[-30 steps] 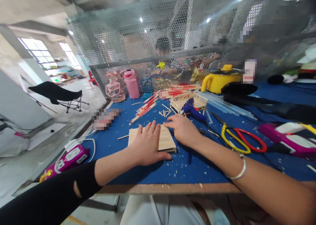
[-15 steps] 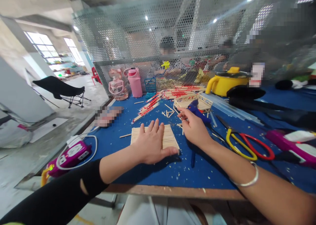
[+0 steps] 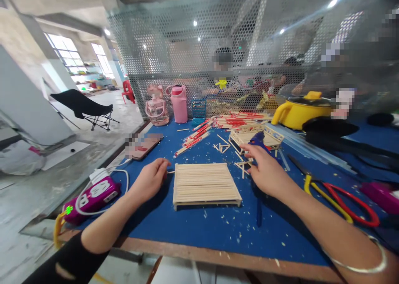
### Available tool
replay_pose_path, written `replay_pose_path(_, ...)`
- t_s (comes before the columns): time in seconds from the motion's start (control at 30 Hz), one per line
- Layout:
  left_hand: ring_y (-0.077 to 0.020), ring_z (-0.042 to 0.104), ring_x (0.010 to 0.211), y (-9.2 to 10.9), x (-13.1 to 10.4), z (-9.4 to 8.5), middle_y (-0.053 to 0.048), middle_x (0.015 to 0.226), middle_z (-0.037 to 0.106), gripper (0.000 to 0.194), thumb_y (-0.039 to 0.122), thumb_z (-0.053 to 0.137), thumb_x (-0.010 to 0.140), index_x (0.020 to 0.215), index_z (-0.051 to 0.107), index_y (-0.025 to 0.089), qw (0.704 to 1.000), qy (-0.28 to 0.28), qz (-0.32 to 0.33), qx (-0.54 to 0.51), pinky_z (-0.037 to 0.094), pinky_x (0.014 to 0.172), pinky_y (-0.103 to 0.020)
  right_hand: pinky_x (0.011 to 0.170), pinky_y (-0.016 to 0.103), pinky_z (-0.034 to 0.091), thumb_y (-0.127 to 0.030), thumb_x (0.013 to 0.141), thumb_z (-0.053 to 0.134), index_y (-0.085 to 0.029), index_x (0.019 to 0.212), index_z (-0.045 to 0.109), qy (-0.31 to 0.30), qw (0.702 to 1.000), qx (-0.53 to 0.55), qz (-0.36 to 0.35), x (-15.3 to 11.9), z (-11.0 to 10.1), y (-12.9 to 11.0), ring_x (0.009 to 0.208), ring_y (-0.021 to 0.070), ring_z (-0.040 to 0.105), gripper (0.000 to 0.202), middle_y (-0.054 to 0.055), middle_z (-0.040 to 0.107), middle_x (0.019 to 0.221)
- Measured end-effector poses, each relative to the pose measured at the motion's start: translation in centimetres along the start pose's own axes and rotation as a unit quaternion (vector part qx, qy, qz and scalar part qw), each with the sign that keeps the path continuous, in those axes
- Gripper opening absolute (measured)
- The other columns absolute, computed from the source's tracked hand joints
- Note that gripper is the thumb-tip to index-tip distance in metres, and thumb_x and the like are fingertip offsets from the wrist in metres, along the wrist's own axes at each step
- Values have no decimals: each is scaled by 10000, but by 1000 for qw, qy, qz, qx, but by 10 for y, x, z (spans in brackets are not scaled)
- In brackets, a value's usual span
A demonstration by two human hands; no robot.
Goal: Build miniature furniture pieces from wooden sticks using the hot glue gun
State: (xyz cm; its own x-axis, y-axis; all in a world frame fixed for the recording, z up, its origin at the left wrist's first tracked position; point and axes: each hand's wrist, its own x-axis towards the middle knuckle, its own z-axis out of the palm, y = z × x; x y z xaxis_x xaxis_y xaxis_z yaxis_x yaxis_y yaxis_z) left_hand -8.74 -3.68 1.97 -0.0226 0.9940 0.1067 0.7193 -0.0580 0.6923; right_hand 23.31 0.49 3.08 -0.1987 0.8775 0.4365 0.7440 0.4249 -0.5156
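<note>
A flat panel of pale wooden sticks (image 3: 205, 184), laid side by side on a low frame, rests on the blue tabletop before me. To its left, my left hand (image 3: 152, 178) is closed, its fingertips pinched at a thin wooden stick (image 3: 171, 172); the stick's far end is hidden by the hand. My right hand (image 3: 266, 169) hovers right of the panel, thumb and fingers apart, over a blue glue gun (image 3: 257, 139) that it partly covers. Short stick pieces (image 3: 243, 166) lie just by its fingertips.
Behind the right hand stands a stick-built tray (image 3: 240, 139). Red-banded stick bundles (image 3: 196, 137), pink bottles (image 3: 178, 105) and a yellow pot (image 3: 301, 112) stand farther back. Scissors (image 3: 336, 196) lie right; a phone (image 3: 146, 146) and purple power strip (image 3: 90, 196) lie left. People sit beyond the mesh.
My left hand has lifted off the panel and moved left to the loose stick, closing its fingers. The right hand stays by the glue gun, its fingers more spread. The view has shifted slightly.
</note>
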Motion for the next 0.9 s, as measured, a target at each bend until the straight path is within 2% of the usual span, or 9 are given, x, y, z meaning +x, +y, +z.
replay_pose_path(0.03,-159,547,584,-5,-4,4,1,674,593,360,443,318,893,971,564,191,1000,0,6,4,417,571,-274,731,294,476,-109,719,482,-192,1143,559,-2,1000,-11,-3,0,0,1,881,192,628,439,96,612,1130)
replay_pose_path(0.1,-163,562,632,-7,-10,11,-2,725,621,319,411,370,879,1039,548,201,1000,-10,23,12,416,603,-276,672,293,469,-189,760,503,-196,1058,596,-12,999,-22,20,1,-4,3,747,181,630,312,62,671,920)
replay_pose_path(0.2,-173,586,682,-1,-12,15,-9,788,656,366,354,424,847,1169,491,193,998,-48,45,9,420,632,-281,526,260,405,-257,812,472,-196,1007,574,-19,998,3,57,3,-15,-1,521,136,537,228,-10,602,613)
replay_pose_path(0.33,-180,608,668,8,-1,5,-14,803,681,545,236,436,772,1307,368,160,995,-98,27,0,435,617,-282,430,237,283,-238,798,483,-202,874,522,68,992,65,85,8,-35,-11,421,90,357,92,-63,427,503)
replay_pose_path(0.4,-183,606,630,14,11,-6,-23,794,685,574,194,435,721,1291,397,142,996,-87,15,33,435,592,-283,409,234,256,-262,807,480,-211,884,513,84,984,119,101,12,-42,-13,404,87,323,98,-74,384,487)
replay_pose_path(0.53,-180,598,639,23,46,-23,-27,799,673,487,245,470,729,1209,479,159,993,78,63,58,431,593,-276,469,237,352,-299,831,472,-236,1033,436,27,984,152,88,16,-53,-9,473,107,428,215,-64,475,561)
replay_pose_path(0.6,-169,590,612,22,60,-23,-17,765,662,454,278,493,734,1174,502,167,991,114,61,26,421,568,-265,548,259,405,-274,826,466,-237,1031,426,5,991,107,79,10,-58,-4,542,119,483,211,-45,523,621)
replay_pose_path(0.73,-160,575,568,13,69,-7,-16,729,655,408,305,509,743,1121,547,155,994,98,39,-7,413,554,-264,599,283,447,-323,790,503,-238,985,439,-2,988,72,138,-23,-71,10,613,146,545,222,-17,568,688)
replay_pose_path(0.9,-172,603,621,7,51,7,-19,778,689,341,350,508,770,1053,613,190,997,47,62,15,432,627,-282,585,283,461,-426,760,550,-239,959,443,14,979,40,200,-71,-79,39,656,172,577,293,10,593,727)
